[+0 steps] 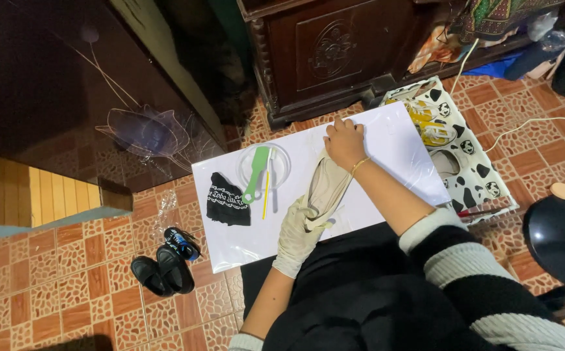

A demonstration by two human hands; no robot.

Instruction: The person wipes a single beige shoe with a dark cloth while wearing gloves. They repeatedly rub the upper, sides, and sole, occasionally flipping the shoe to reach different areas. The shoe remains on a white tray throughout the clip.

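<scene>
Shoe (324, 188) lies gripped between left hand (298, 234) and right hand (344, 143).

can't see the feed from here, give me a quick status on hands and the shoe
Left hand, gloved, grips the beige shoe at the near end. Right hand, bare, presses its far end onto the white sheet. Green brush and black cloth lie alongside, clear.
</scene>
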